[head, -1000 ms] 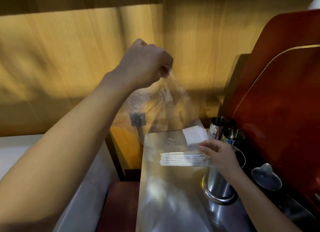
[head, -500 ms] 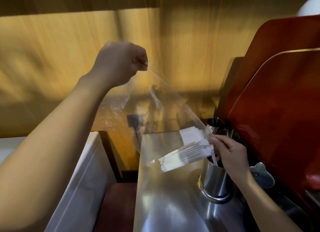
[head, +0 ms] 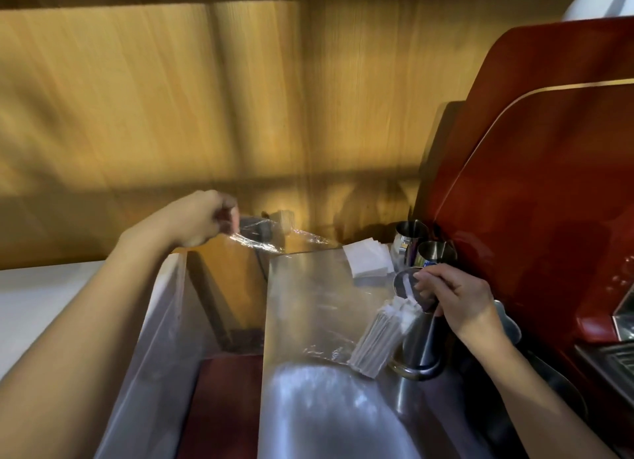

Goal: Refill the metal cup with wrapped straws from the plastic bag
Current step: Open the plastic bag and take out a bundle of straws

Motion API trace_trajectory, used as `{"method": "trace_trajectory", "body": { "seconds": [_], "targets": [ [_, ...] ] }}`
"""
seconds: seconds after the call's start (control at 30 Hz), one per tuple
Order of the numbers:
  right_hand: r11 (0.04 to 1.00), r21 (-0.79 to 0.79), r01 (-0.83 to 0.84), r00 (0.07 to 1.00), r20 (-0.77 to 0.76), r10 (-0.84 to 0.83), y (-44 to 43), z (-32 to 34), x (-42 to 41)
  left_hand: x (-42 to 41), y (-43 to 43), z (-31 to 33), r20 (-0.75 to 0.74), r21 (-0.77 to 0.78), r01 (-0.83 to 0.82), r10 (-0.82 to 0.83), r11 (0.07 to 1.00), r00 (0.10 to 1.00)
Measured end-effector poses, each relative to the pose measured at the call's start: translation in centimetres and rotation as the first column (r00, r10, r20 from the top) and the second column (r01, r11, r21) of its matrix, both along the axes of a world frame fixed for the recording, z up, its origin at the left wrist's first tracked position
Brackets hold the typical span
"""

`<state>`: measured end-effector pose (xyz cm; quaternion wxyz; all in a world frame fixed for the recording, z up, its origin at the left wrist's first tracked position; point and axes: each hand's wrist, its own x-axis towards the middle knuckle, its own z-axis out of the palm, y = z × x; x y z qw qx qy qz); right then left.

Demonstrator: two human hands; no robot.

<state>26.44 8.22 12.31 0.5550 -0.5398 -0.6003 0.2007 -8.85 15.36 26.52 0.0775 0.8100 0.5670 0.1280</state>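
Note:
My left hand (head: 199,220) pinches the far end of a clear plastic bag (head: 310,299), which stretches low across the steel counter toward the right. A bundle of white wrapped straws (head: 379,336) lies inside the bag's right end, tilted up against the metal cup (head: 417,342). The cup stands on the counter next to the red machine. My right hand (head: 456,299) is over the cup's rim, its fingers closed on the bag's mouth and the upper straw ends. One wrapped straw (head: 409,288) leans inside the cup.
Two smaller metal pitchers (head: 425,249) stand behind the cup. White napkins (head: 368,261) lie at the counter's back. A red espresso machine (head: 535,198) walls the right side. A white counter (head: 41,297) lies left, with a gap and a dark red floor (head: 223,407) below. A wooden wall is behind.
My left hand has dropped from high up to counter height, lowering the bag's far end. The straw bundle has swung from level to slanting up into the cup's mouth under my right hand.

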Motion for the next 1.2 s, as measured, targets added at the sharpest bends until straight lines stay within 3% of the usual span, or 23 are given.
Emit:
{"method": "trace_trajectory", "body": {
  "seconds": [0.13,0.3,0.47,0.57,0.7,0.87,0.97,1.07,1.2],
  "targets": [
    [0.995,-0.046,-0.086,0.996,-0.024,0.085,0.3,0.3,-0.1,1.0,-0.2,-1.6,-0.255,0.061,-0.059,0.073,0.996,0.964],
    [0.993,0.032,-0.117,0.993,-0.011,0.118,-0.1,1.2,-0.3,5.7,-1.6,-4.2,-0.156,0.048,0.251,-0.241,0.967,0.958],
    [0.994,0.029,-0.107,0.993,-0.046,0.108,-0.5,1.8,-0.3,9.4,-3.0,-5.9,-0.011,0.23,0.441,-0.451,0.868,0.893],
    [0.991,-0.062,-0.118,0.986,-0.124,0.11,-1.0,1.0,0.2,10.2,-3.1,-6.7,-0.002,0.236,0.362,-0.372,0.902,0.928],
    [0.99,-0.133,-0.043,0.995,-0.091,0.031,-1.9,-0.5,0.9,10.1,-2.8,-7.0,-0.003,0.324,0.353,-0.372,0.878,0.928],
    [0.997,0.065,0.048,0.975,-0.219,-0.033,-2.6,1.7,0.5,9.1,-2.2,-6.1,0.024,0.466,0.367,-0.426,0.805,0.904],
    [1.0,0.029,-0.005,0.987,-0.161,0.01,-2.2,2.4,-0.4,8.7,-1.8,-6.6,0.126,0.372,0.323,-0.392,0.87,0.911],
    [0.996,-0.088,-0.01,1.0,-0.028,0.008,-1.5,1.2,-1.0,8.5,-1.8,-8.2,0.039,0.252,0.305,-0.324,0.919,0.945],
    [0.999,-0.015,-0.028,0.999,-0.045,0.027,-1.3,1.3,-1.5,7.8,-1.7,-8.6,0.169,0.209,0.223,-0.26,0.952,0.951]
  ]
}}
